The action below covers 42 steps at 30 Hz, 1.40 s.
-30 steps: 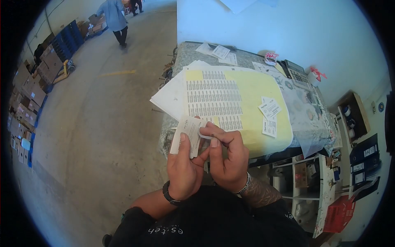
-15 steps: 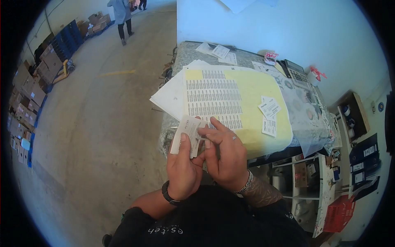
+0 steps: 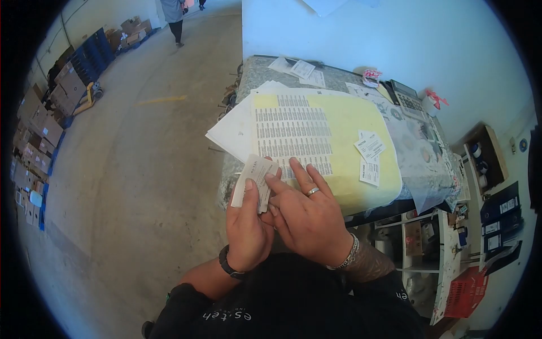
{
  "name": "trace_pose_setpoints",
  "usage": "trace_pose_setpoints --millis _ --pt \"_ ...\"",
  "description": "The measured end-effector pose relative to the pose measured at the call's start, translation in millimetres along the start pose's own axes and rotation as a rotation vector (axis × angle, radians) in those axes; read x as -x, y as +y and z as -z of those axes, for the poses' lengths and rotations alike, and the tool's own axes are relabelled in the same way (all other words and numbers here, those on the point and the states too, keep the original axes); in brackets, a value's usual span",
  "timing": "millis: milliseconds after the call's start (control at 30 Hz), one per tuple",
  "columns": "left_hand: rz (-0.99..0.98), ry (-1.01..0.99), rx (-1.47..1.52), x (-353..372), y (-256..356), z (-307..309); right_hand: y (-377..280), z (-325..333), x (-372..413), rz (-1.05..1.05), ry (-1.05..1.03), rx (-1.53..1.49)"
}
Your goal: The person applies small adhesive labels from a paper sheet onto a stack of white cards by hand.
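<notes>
My left hand [image 3: 247, 223] grips a small stack of white printed labels [image 3: 252, 179], thumb on top, just in front of the table's near edge. My right hand [image 3: 306, 214], a ring on one finger, lies against the left with its fingers spread flat and its fingertips touching the stack's right side. Beyond the hands a large yellow sheet [image 3: 350, 130] with rows of printed stickers [image 3: 291, 133] lies on the table [image 3: 257, 70]. Two loose white labels [image 3: 370, 155] rest on the yellow sheet to the right.
White papers [image 3: 231, 133] stick out under the yellow sheet. A calculator [image 3: 407, 100], pink tape and more slips lie at the table's far end. Shelves [image 3: 418, 248] and a red basket [image 3: 466, 294] stand at right. Cartons [image 3: 39, 130] line the left wall; a person [image 3: 174, 14] is far off.
My right hand has opened from a pinch at the stack's edge to flat spread fingers against it. The far person has walked further away.
</notes>
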<state>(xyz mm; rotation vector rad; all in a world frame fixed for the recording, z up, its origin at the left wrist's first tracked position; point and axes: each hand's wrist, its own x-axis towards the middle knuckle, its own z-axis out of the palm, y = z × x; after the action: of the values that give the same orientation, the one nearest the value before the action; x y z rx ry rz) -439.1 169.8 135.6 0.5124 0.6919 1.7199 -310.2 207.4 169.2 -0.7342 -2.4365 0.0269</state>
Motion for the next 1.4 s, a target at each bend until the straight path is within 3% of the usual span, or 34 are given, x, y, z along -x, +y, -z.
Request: trace_pose_setpoints --millis 333,433,533,600,633,700,933,1067,1200,1300,1400 --pt "0.052 0.007 0.055 -1.0 5.4 0.3 2.5 12.1 -2.5 -0.017 -0.046 -0.183" --pt "0.078 -0.030 0.024 -1.0 9.0 0.2 5.5 15.3 -2.6 0.046 -0.150 -0.264" --pt "0.078 -0.025 0.022 -1.3 9.9 1.3 12.9 16.5 0.2 0.070 -0.044 -0.447" --pt "0.136 0.002 0.011 0.3 11.1 2.0 16.6 15.6 3.7 -0.090 0.263 -0.646" --pt "0.136 0.002 0.012 1.1 10.9 1.0 18.1 15.3 2.9 -0.090 0.263 -0.646" --pt "0.112 -0.018 -0.003 2.9 9.3 -2.1 22.4 14.5 -0.7 -0.254 0.510 -0.632" --pt "0.027 -0.053 -0.117 7.9 -6.8 -3.0 20.5 -2.4 -6.7 -0.164 0.579 -0.218" --pt "0.052 -0.060 -0.035 11.3 0.3 -7.0 23.8 -3.7 -8.5 -0.208 0.571 -0.219" --pt "0.064 0.054 0.025 11.5 -3.7 -0.8 56.8 12.2 -14.9 -0.226 0.531 -0.097" --pt "0.025 0.047 0.040 12.1 1.3 -4.5 99.0 25.4 -20.8 -0.368 0.533 0.237" --pt "0.066 0.024 0.045 14.1 3.6 -4.1 128.5 32.4 -18.9 -0.301 0.576 0.434"
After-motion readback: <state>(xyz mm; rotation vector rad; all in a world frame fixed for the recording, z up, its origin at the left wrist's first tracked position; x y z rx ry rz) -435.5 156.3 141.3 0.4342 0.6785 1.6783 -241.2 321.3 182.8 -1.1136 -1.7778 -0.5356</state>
